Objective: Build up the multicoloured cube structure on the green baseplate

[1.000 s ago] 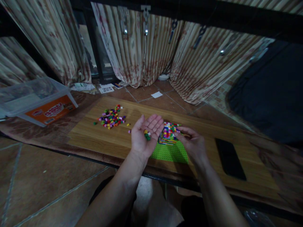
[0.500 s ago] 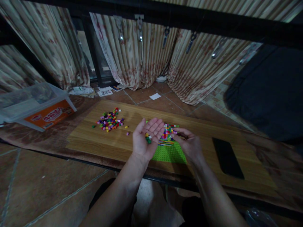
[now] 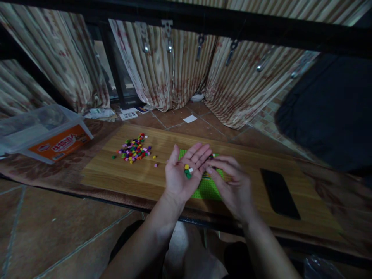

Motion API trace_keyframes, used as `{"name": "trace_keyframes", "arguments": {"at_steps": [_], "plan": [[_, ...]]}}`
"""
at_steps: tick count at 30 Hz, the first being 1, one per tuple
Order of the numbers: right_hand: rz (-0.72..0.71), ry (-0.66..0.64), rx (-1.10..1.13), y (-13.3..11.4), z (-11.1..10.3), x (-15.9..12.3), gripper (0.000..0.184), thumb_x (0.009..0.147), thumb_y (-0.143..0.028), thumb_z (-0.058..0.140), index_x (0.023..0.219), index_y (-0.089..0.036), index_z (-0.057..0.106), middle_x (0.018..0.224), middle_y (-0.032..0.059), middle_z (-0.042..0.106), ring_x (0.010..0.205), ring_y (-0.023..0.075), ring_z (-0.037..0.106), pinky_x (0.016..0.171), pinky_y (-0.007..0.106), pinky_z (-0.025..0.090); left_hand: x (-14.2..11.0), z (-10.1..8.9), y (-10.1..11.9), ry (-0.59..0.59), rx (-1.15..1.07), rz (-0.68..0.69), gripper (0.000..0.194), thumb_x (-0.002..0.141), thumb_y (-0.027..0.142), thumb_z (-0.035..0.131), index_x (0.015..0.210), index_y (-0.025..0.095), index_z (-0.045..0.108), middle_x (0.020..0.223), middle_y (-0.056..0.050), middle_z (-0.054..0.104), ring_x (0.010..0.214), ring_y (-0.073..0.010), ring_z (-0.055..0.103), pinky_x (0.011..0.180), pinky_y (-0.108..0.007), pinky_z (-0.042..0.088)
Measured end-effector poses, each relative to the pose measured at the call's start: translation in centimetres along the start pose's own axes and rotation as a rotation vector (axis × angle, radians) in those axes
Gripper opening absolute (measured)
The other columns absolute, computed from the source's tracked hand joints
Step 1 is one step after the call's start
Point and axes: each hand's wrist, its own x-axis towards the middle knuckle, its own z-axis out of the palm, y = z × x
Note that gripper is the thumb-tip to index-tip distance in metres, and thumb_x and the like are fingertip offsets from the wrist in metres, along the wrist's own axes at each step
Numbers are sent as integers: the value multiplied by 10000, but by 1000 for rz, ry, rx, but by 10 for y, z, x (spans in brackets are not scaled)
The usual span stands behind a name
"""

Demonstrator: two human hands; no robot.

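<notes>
My left hand (image 3: 186,170) is held palm up over the green baseplate (image 3: 207,190), its fingers stretched out flat. On its palm rest a few small toy bricks: a yellow brick (image 3: 186,166), a white brick (image 3: 191,170) and green bricks (image 3: 188,174). My right hand (image 3: 232,182) is closed in a pinch beside the left fingertips. Whatever may be between its thumb and finger is too small to make out. Both hands hide most of the coloured bricks on the baseplate.
A pile of mixed toy bricks (image 3: 135,149) lies on the wooden board (image 3: 116,178), with loose ones nearby. A black phone-like slab (image 3: 279,193) lies at right. On the left stands a clear plastic tub (image 3: 62,141) with an orange label. Striped curtains (image 3: 186,73) hang behind.
My left hand has shifted slightly right, covering more of the bricks on the baseplate. My right hand has drawn from the built bricks to the left fingertips.
</notes>
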Motion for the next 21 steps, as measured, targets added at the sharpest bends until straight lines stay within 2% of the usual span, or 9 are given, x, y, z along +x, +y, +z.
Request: {"name": "trace_keyframes", "arguments": {"at_steps": [2, 4, 8, 13, 17, 21], "plan": [[-18, -109, -25, -8, 3, -2, 172, 869, -261, 616, 1008, -296, 711, 1031, 36, 649, 997, 195, 613, 876, 369, 502, 0, 1, -2, -7, 11, -17, 587, 867, 598, 432, 1040, 94, 677, 1175, -176, 673, 1250, -278, 533, 1079, -396, 375], [-35, -159, -42, -12, 6, -4, 196, 871, -259, 617, 1048, -293, 696, 1044, 39, 645, 1026, 203, 593, 902, 389, 493, -1, 3, -4, -15, 22, -38, 597, 873, 604, 415, 1040, 97, 680, 1173, -173, 674, 1257, -280, 526, 1086, -401, 365], [-82, -175, -88, -12, 10, -4, 208, 874, -224, 606, 1053, -292, 689, 1030, 38, 653, 1029, 216, 576, 905, 414, 486, -3, 5, -10, 5, 44, -55, 575, 883, 589, 414, 1039, 108, 688, 1162, -162, 679, 1259, -280, 525, 1088, -403, 360], [-76, -167, -90, -12, 10, -4, 123, 859, -219, 624, 934, -266, 709, 943, 33, 678, 968, 214, 602, 865, 394, 494, -3, 5, -15, 21, 31, -64, 567, 878, 571, 444, 1053, 85, 679, 1164, -177, 674, 1250, -276, 531, 1077, -376, 375], [20, -101, 0, -10, 3, -3, 95, 862, -224, 614, 888, -255, 700, 907, 15, 709, 886, 179, 644, 812, 336, 510, -1, 4, -13, 21, -1, -26, 540, 879, 545, 459, 1023, 76, 684, 1148, -178, 681, 1219, -275, 558, 1062, -365, 397], [191, 90, 136, 0, -8, -1, 64, 807, -262, 669, 845, -234, 713, 814, 8, 727, 744, 161, 663, 718, 307, 537, 1, 2, -5, 42, -26, 37, 497, 886, 514, 459, 1012, 92, 690, 1118, -159, 698, 1170, -253, 596, 1038, -366, 427]]}}
